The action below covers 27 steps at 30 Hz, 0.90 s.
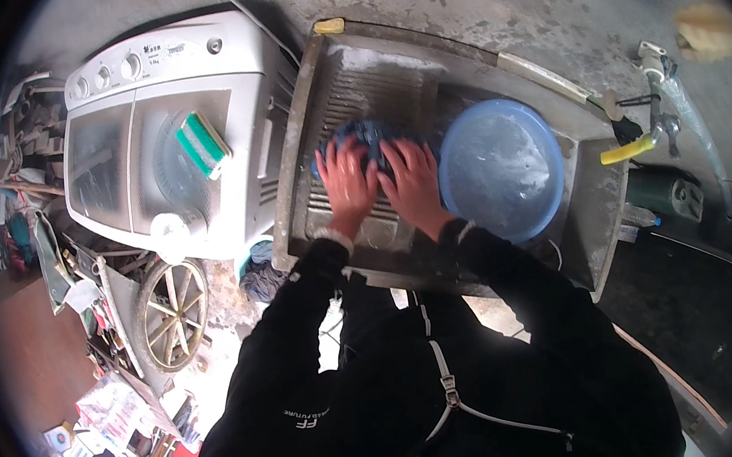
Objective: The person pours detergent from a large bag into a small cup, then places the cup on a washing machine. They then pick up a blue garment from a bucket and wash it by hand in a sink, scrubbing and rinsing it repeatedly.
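A bunched, wet dark blue cloth [367, 132] lies on the ridged washboard [385, 88] of a concrete laundry sink [592, 207]. My left hand [348, 180] presses on the cloth's left side, wet, with its fingers curled over it. Beside it, my right hand [416, 184] grips the cloth's right part. The thumbs nearly meet, and the hands hide much of the fabric. To the right of my right hand, a blue plastic basin [499, 169] of cloudy water stands in the sink.
A twin-tub washing machine [192, 67] stands left, with a green-and-white scrub brush [203, 145] on its lid. At right is a tap with a yellow hose end [626, 150]. A yellow soap bar [329, 26] rests on the rim. A spoked wheel [176, 313] stands lower left.
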Motion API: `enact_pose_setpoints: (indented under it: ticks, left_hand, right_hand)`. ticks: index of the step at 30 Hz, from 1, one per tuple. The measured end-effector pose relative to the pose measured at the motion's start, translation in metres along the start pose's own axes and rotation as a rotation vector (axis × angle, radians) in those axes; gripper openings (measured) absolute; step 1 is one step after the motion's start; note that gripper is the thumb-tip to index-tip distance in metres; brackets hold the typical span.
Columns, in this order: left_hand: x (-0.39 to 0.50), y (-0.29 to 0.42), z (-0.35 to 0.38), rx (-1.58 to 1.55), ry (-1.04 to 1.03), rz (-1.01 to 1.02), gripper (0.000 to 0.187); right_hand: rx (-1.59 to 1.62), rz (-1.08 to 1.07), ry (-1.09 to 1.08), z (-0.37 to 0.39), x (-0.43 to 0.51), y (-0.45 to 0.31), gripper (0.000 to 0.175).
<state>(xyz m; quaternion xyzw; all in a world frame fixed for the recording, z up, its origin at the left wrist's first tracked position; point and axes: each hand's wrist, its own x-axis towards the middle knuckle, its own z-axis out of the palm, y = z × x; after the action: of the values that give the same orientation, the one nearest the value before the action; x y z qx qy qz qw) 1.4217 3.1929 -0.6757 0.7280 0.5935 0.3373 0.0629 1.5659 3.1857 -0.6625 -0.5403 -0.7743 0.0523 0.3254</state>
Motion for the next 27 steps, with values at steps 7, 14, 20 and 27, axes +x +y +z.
enact_pose_setpoints:
  ticks: [7, 14, 20, 27]
  left_hand:
    - [0.089, -0.055, 0.062, 0.06, -0.097, 0.064, 0.029]
    - [0.006, -0.006, -0.005, -0.132, -0.145, -0.03, 0.022]
    - [0.047, -0.039, 0.035, -0.061, -0.147, 0.056, 0.02]
    - [0.044, -0.034, 0.032, -0.118, -0.151, -0.173, 0.027]
  right_hand:
    - [-0.027, 0.191, -0.228, 0.059, 0.08, 0.074, 0.039]
    - [0.078, 0.207, -0.136, -0.007, 0.007, -0.003, 0.049]
    - [-0.203, 0.228, -0.383, 0.043, 0.048, 0.029, 0.029]
    - [0.024, 0.179, -0.169, 0.03, 0.052, 0.026, 0.024]
